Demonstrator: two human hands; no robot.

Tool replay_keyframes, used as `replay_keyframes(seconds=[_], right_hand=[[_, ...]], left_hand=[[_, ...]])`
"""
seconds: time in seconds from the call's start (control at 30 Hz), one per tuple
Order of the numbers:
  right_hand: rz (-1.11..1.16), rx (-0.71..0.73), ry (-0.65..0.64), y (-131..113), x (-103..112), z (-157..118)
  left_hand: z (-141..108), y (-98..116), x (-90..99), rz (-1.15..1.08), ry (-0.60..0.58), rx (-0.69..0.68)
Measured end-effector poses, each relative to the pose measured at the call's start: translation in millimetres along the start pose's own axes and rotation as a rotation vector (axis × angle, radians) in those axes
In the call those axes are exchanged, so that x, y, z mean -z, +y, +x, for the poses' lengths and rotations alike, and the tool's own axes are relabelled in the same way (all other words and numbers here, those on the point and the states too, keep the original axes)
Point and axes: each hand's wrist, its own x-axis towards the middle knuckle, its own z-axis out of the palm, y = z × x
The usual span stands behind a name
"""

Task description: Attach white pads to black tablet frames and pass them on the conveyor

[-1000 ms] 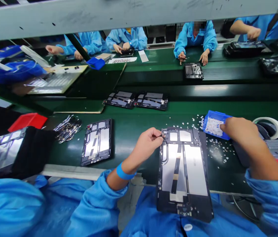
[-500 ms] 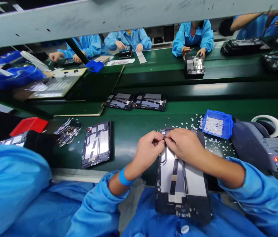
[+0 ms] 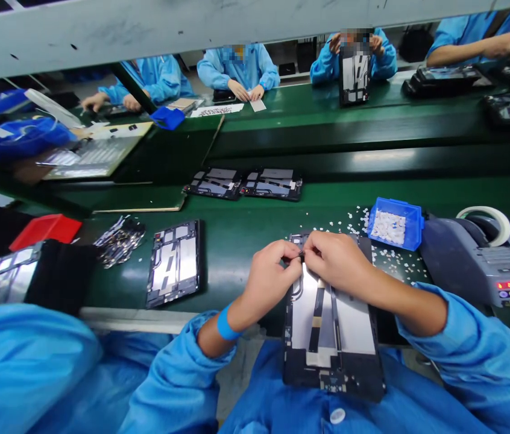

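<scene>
An opened tablet (image 3: 355, 322) with its inner plates and flex cables showing lies in front of me, its near end over the table edge at my lap. Above its far end, my left hand (image 3: 271, 265) is closed in a pinch on a small dark part (image 3: 301, 255), too small to name. My right hand (image 3: 337, 263) pinches at the same part from the other side, fingertips close to the left ones. Beyond my right hand stands a blue bin (image 3: 411, 228) of small white pieces, with more pieces scattered around it.
On the right sits a tape dispenser (image 3: 467, 259) with a tape roll (image 3: 501, 224). To the left lie another opened tablet (image 3: 187, 259), a heap of metallic strips (image 3: 119, 241) and a red bin (image 3: 47, 231). A co-worker's sleeve (image 3: 29, 361) is close at left. Two tablets (image 3: 270, 182) lie farther back.
My fingers have parted slightly, so the small dark part shows between them. Across the line, one co-worker has raised a tablet upright; another has brought both hands together over a white strip.
</scene>
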Motion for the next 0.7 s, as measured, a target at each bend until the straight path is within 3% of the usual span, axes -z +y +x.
replay_keyframes(seconds=[0.2, 0.4, 0.47, 0.57, 0.7], right_hand=[[-0.159, 0.023, -0.004, 7, -4, 7], [-0.123, -0.007, 0.323, 39, 27, -9], [-0.150, 0.091, 0.310, 39, 28, -16], [-0.202, 0.262, 0.222, 27, 11, -20], [-0.245, 0.276, 0.192, 17, -10, -11]], left_hand=[[2, -2, 1.2, -0.071, -0.041, 0.059], [5, -7, 5.6, -0.181, -0.072, 0.134], [6, -8, 5.2, -0.181, -0.072, 0.128], [7, -7, 3.4, -0.146, -0.061, 0.096], [7, -2, 1.6, -0.104, -0.063, 0.045]])
